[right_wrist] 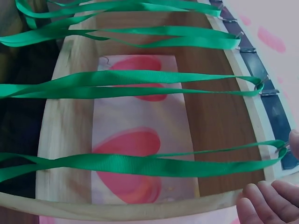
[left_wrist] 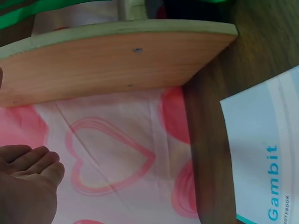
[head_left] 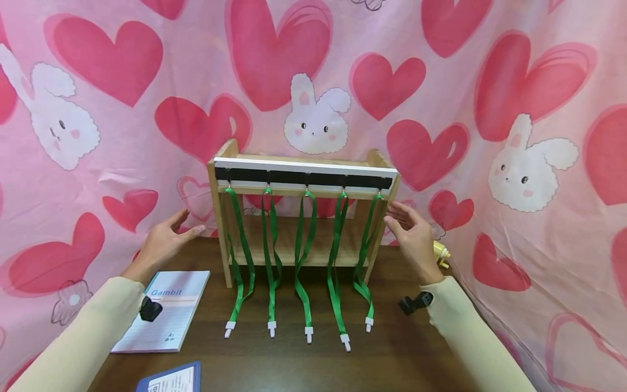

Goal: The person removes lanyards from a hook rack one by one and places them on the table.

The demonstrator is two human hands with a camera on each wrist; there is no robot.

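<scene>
A small wooden rack (head_left: 220,234) stands on the table between my two hands. Along its top front runs a white strip with a black band (head_left: 289,177), and several green lanyards (head_left: 306,305) hang from small hooks on it, their white clips lying on the table. My left hand (head_left: 164,239) is held apart from the rack's left side, fingers extended and holding nothing. On the other side, my right hand (head_left: 413,237) is at the rack's upper right edge, fingers loosely extended. In the right wrist view its fingertips (right_wrist: 252,200) are right at the wooden side, near the end lanyard.
A notebook marked Gambit (head_left: 171,316) lies left of the rack, below my left forearm. Nearer the front edge is a blue-framed card (head_left: 171,381), partly cut off. A yellow object (head_left: 441,250) sits behind my right wrist. Pink heart-patterned cloth (head_left: 196,49) hangs behind.
</scene>
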